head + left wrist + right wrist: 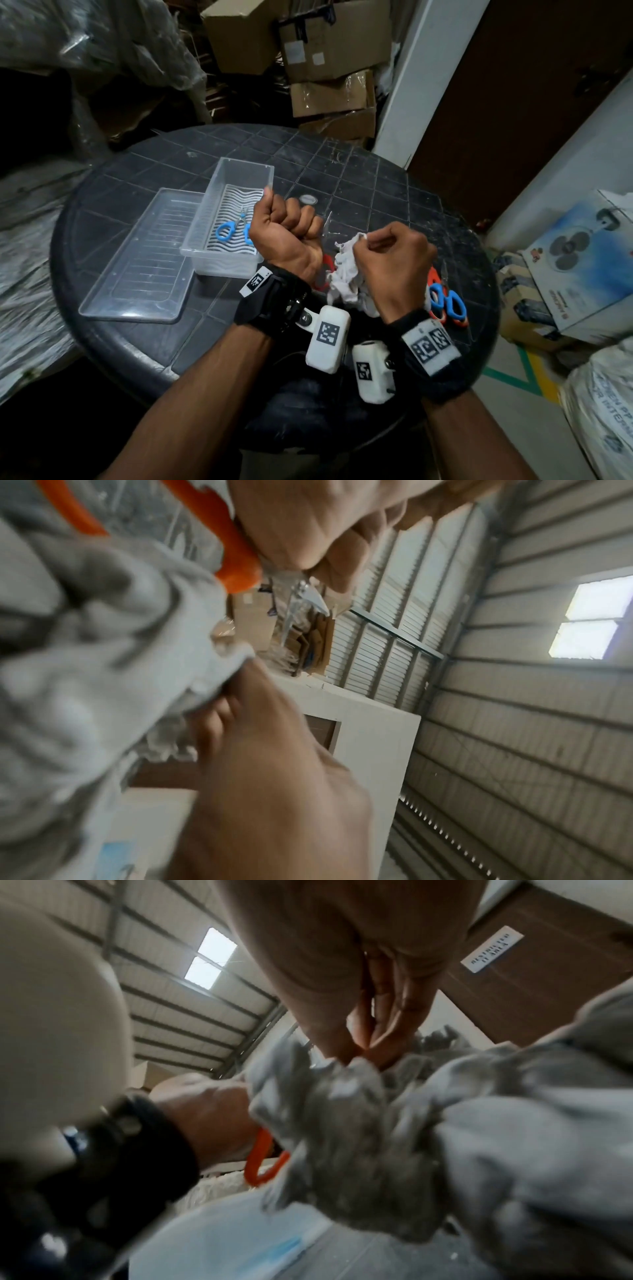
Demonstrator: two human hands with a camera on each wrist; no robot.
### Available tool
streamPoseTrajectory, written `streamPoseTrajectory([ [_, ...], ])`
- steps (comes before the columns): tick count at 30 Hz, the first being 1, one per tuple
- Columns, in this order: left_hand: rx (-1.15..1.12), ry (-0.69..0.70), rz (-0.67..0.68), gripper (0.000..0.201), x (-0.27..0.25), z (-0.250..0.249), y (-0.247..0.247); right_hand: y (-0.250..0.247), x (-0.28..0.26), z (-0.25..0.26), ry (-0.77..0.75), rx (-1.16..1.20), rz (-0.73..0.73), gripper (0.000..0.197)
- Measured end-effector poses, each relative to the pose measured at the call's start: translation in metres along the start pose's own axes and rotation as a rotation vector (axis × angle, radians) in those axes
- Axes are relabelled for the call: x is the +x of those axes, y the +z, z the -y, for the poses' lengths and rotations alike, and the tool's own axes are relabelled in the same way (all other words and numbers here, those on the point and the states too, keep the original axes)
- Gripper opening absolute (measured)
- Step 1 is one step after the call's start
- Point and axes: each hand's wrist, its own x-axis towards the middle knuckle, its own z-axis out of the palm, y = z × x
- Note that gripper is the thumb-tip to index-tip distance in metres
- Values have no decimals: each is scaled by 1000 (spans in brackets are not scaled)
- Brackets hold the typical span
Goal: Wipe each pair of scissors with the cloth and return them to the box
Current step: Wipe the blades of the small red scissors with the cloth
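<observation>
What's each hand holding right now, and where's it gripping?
The left hand grips the orange scissors around the handle end, blades pointing up. The right hand pinches a fold of the white cloth between its fingertips.

Orange scissors [320, 270] mostly behind hands.

Orange-handled scissors [236, 558], white cloth [346, 274], blue-handled scissors [226, 230], clear box [236, 171].
</observation>
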Motion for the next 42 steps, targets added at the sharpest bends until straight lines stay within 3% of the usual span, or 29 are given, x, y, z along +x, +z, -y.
streamPoseTrajectory([
  [4, -7, 8, 1, 57, 6, -5, -2, -19, -2, -3, 74, 142, 8, 11],
  [10, -1, 18, -4, 56, 9, -7, -4, -16, -9, 6, -1, 211, 169, 10],
  [15, 8, 23, -16, 57, 8, -7, -2, -5, -12, 4, -80, 83, 271, 3],
  [17, 9, 21, -25, 57, 7, -8, -1, -4, -11, 5, -87, 167, 285, 8],
  [22, 8, 16, -26, 56, 6, -8, 1, 0, -13, 10, -74, 341, 254, 13],
  [26, 21, 0, -12, 53, 3, -6, 1, 8, -15, 13, -99, 291, 242, 19],
  [42, 20, 5, 61, 54, -3, -2, 1, 19, -12, 22, 30, 231, 106, 20],
])
